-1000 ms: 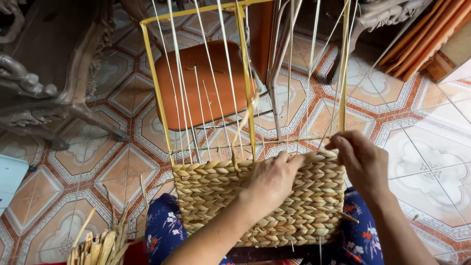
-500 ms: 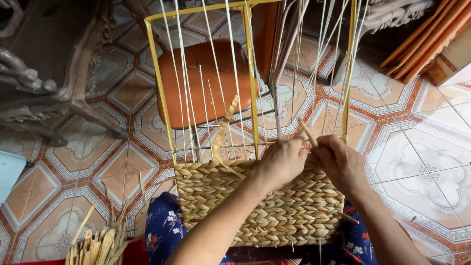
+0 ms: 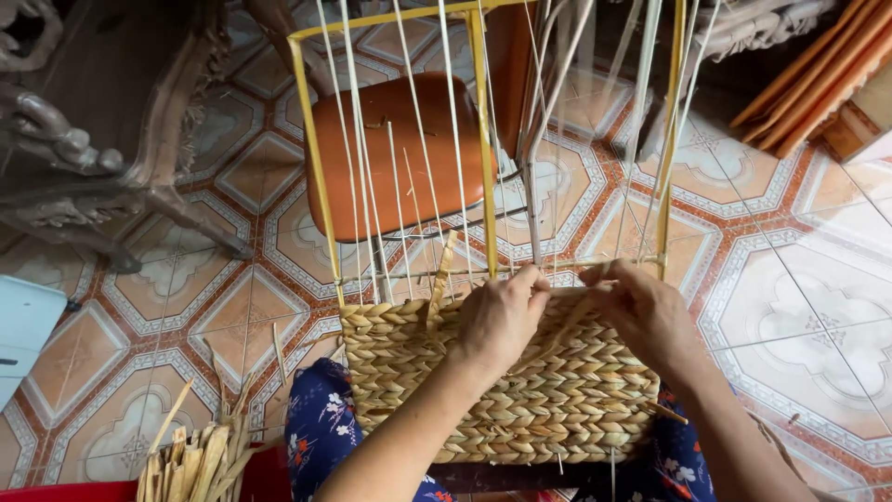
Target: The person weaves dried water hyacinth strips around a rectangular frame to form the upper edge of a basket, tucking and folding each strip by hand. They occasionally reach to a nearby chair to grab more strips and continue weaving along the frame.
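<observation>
We rest a half-woven panel of braided tan straw on our lap, near us, its yellow rectangular frame rising towards the far floor tiles. Our left hand and right hand both pinch a flat straw strand at the top row. We judge the lower part done; bare pale uprights remain above

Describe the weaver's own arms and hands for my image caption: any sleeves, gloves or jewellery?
Both forearms are bare as far as the frame shows, with no sleeves in view. The left hand and right hand wear no gloves, and no rings, watch or bracelets are visible. The only clothing in view is dark blue floral fabric over the lap.
</observation>
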